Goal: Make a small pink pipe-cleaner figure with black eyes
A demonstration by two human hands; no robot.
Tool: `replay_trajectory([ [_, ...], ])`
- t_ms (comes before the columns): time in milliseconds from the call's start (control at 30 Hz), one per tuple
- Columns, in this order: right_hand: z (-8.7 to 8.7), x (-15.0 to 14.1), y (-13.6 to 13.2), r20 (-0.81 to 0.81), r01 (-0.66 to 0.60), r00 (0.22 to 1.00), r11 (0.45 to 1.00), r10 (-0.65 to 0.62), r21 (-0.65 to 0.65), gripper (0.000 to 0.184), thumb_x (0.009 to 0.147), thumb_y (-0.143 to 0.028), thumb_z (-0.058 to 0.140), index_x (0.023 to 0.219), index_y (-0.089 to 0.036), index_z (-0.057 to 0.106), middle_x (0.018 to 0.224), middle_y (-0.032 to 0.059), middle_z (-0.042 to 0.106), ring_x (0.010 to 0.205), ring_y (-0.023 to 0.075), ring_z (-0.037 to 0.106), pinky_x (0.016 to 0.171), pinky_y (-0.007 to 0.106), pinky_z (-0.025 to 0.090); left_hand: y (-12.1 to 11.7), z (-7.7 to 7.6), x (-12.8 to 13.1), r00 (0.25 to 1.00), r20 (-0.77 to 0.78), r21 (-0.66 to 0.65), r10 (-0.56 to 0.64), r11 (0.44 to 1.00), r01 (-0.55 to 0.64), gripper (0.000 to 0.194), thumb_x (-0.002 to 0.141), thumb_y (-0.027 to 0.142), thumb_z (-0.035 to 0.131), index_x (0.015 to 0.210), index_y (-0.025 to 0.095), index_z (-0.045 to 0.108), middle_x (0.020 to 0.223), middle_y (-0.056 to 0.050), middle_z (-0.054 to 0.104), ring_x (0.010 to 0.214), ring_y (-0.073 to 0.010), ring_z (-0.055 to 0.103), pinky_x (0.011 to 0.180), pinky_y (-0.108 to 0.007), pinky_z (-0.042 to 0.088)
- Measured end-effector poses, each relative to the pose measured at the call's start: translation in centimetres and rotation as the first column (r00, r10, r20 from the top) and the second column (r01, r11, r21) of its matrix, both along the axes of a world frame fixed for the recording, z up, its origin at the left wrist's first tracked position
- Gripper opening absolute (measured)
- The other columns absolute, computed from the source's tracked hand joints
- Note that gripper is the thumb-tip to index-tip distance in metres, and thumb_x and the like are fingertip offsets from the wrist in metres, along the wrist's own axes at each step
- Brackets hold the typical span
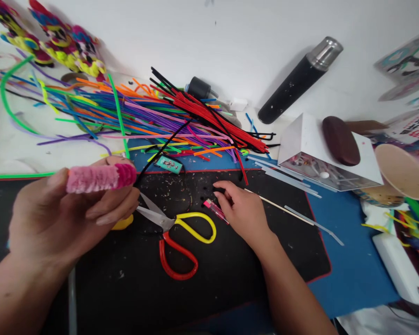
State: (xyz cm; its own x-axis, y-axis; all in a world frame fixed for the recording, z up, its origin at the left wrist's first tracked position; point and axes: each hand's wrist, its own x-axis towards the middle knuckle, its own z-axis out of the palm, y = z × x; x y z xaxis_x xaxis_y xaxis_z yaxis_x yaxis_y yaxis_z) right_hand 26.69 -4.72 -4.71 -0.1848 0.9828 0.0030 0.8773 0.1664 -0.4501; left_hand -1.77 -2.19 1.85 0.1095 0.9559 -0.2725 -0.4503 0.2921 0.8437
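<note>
Pink fuzzy piece (97, 178), paler at one end, is pinched in the left hand (56, 214), held up above the black mat (226, 274). Right hand (246, 211) is down by some tiny black bits (206, 188), fingers curled, can't tell if it's actually gripping one. Pink lighter (216, 211) sits right by its thumb, and the scissors (166, 225) lie open between both hands.

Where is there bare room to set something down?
Mostly bare: the black mat between the scissors and the right forearm; also between that forearm and the blue mat, below the thin stick. Crowded: the back, with heaped fuzzy stems, and around the right hand, beside the pink lighter.
</note>
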Motion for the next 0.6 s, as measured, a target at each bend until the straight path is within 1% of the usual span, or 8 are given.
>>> replay_trajectory([
  [67, 0.0, -0.1, 0.2, 0.008, -0.01, 1.0, 1.0, 0.01, -0.001, 0.024, 0.107, -0.029, 0.059, 0.126, -0.027, 0.075, 0.086, 0.001, 0.081, 0.076, 0.0194, 0.076, 0.072, 0.029, 0.05, 0.0, 0.2, 0.1, 0.999, -0.03, -0.016, -0.044, 0.999, 0.044, 0.033, 0.068, 0.057, 0.092, 0.075, 0.026, 0.082, 0.048, 0.007, 0.036, 0.042, -0.007, 0.018, 0.038, -0.024, 0.032],
  [167, 0.0, -0.2, 0.4, 0.008, -0.021, 1.0, 1.0, 0.021, -0.002, 0.022, 0.106, -0.027, 0.061, 0.122, -0.027, 0.076, 0.084, 0.0005, 0.081, 0.077, 0.0197, 0.077, 0.071, 0.029, 0.048, 0.0, 0.5, 0.1, 0.995, -0.042, -0.014, -0.089, 0.996, 0.088, 0.032, 0.072, 0.057, 0.089, 0.084, 0.028, 0.085, 0.047, 0.007, 0.035, 0.042, -0.0074, 0.018, 0.039, -0.024, 0.031],
  [267, 0.0, -0.2, 0.5, 0.004, -0.02, 1.0, 1.0, 0.02, 0.0, 0.018, 0.106, -0.026, 0.062, 0.116, -0.026, 0.076, 0.082, -0.0006, 0.08, 0.073, 0.0185, 0.075, 0.068, 0.028, 0.044, -0.1, 0.4, 0.0, 0.993, -0.03, -0.025, -0.118, 0.993, 0.117, 0.032, 0.076, 0.06, 0.085, 0.082, 0.028, 0.084, 0.048, 0.006, 0.032, 0.044, -0.0081, 0.018, 0.04, -0.024, 0.03],
  [367, -0.1, -0.3, 0.5, 0.008, -0.008, 1.0, 1.0, 0.008, -0.003, 0.015, 0.105, -0.027, 0.062, 0.112, -0.026, 0.076, 0.079, -0.0015, 0.078, 0.068, 0.0174, 0.072, 0.065, 0.029, 0.04, -0.1, 0.1, -0.1, 0.99, 0.0, -0.029, -0.14, 0.99, 0.14, 0.035, 0.075, 0.062, 0.086, 0.083, 0.029, 0.084, 0.048, 0.006, 0.03, 0.045, -0.0088, 0.019, 0.042, -0.025, 0.03],
  [467, 0.0, -0.4, 0.5, 0.013, 0.008, 1.0, 1.0, -0.008, -0.007, 0.015, 0.105, -0.028, 0.062, 0.11, -0.026, 0.076, 0.077, -0.0017, 0.076, 0.066, 0.017, 0.07, 0.063, 0.029, 0.037, -0.1, -0.2, -0.1, 0.985, 0.02, 0.012, -0.172, 0.985, 0.172, 0.036, 0.075, 0.064, 0.084, 0.087, 0.029, 0.085, 0.049, 0.006, 0.029, 0.044, -0.0089, 0.021, 0.041, -0.025, 0.029],
  [600, 0.1, -0.5, 0.6, 0.029, 0.03, 0.999, 0.999, -0.029, -0.032, 0.015, 0.104, -0.029, 0.061, 0.108, -0.026, 0.075, 0.073, -0.0024, 0.074, 0.062, 0.0168, 0.067, 0.061, 0.029, 0.035, -0.2, -0.5, 0.1, 0.982, 0.036, 0.063, -0.187, 0.981, 0.185, 0.035, 0.078, 0.062, 0.083, 0.091, 0.029, 0.085, 0.049, 0.006, 0.03, 0.042, -0.0092, 0.02, 0.039, -0.027, 0.023],
])
